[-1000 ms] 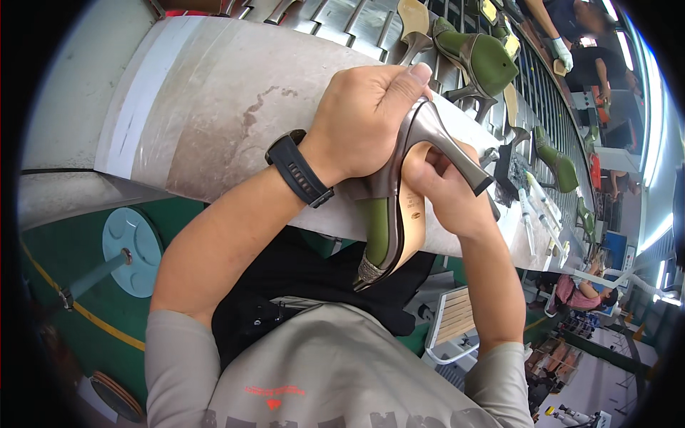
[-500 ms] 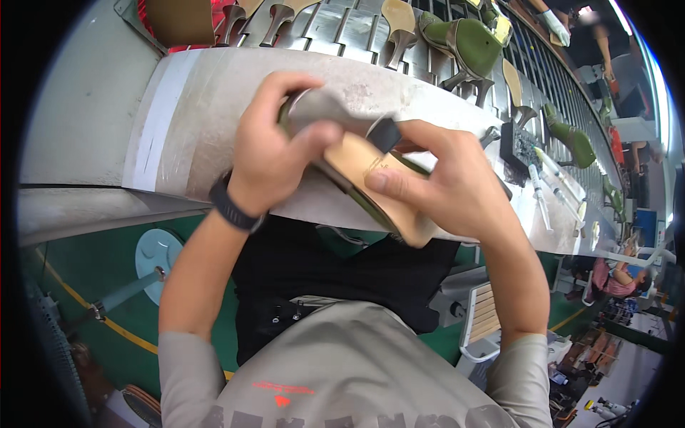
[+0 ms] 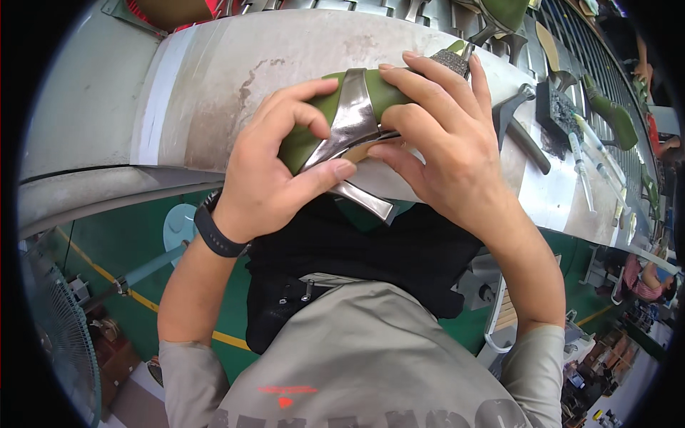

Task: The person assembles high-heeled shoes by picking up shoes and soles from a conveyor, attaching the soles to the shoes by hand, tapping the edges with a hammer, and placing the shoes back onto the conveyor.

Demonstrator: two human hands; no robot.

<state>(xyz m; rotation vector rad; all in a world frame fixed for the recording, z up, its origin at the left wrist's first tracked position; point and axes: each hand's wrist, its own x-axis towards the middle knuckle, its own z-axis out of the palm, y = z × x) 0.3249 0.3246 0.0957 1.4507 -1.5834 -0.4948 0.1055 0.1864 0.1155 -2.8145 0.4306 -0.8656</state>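
Observation:
A green high-heeled shoe [image 3: 335,96] with a shiny metallic band and heel is held between my hands, over the bench's near edge. My left hand [image 3: 267,160] wraps its green, rounded end, thumb pressed along the metallic band. The fingers of my right hand [image 3: 457,146] lie over the other end, by a patch of dark glittery trim, with the thumb beneath near the tan sole. The metallic heel [image 3: 367,203] points down toward my lap. My right fingers cover much of the shoe's right end.
On the pale bench [image 3: 207,89], a hammer [image 3: 524,135] lies right of my hands, beside a black block [image 3: 556,110] and several syringes [image 3: 581,167]. Shoes and parts, including a green shoe [image 3: 610,114], sit on the slatted rack behind. A red tray [image 3: 168,18] stands far left.
The shoe has turned over: its tan sole faced up before, and now the green upper and metallic band do. Its heel has swung down toward me. Both hands have shifted their grip.

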